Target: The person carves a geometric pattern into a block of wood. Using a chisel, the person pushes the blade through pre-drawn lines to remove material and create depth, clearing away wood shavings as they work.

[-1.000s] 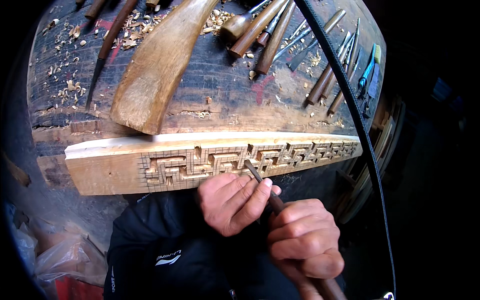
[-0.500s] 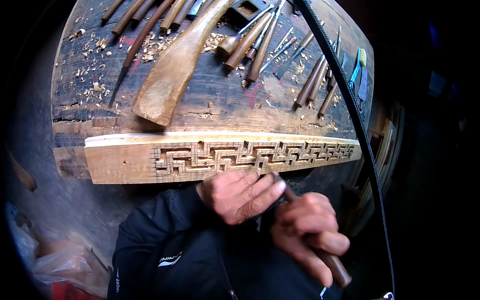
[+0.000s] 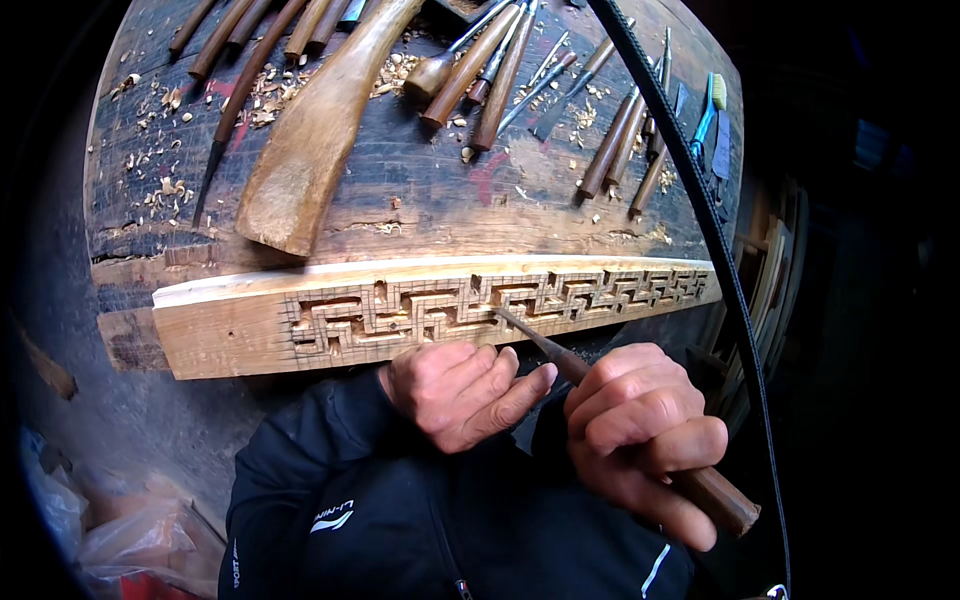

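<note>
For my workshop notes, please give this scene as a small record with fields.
right hand: right hand grips the wooden-handled chisel
left hand: left hand steadies the blade by the carved plank
chisel tip: in the fret pattern of the carved plank
bench: dark workbench, wood chips
other tools: wooden mallet, row of spare chisels

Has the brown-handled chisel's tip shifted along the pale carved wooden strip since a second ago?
Cannot tell: the head camera moved. The chisel tip again rests in the fret pattern of the strip, near its middle.

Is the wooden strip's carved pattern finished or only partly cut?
Partly cut: the wooden strip has bare wood left of the fretwork, and the chisel tip sits in it.
</note>
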Demonstrator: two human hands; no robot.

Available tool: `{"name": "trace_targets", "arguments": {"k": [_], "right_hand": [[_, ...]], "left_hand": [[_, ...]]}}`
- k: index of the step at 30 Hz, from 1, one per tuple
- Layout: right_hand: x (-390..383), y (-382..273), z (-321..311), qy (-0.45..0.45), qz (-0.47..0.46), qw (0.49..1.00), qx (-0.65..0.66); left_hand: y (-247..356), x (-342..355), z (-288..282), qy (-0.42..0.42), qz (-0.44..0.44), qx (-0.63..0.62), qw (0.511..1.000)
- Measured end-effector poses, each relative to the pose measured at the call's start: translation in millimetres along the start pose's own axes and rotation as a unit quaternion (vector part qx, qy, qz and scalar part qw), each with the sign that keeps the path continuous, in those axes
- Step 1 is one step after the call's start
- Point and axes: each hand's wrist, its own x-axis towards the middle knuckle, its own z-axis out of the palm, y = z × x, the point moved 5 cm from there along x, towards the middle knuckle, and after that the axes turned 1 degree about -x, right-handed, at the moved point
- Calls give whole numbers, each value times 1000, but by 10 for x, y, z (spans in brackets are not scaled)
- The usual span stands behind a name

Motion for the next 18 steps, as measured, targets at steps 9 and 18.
{"name": "trace_targets", "arguments": {"k": [9, 18], "right_hand": [[-23, 145, 138, -70, -3, 997, 31], [-64, -394, -189, 33, -92, 985, -139]], "left_hand": [[-9, 88, -77, -8, 24, 22, 999], [19, 110, -46, -8, -4, 4, 1000]]}}
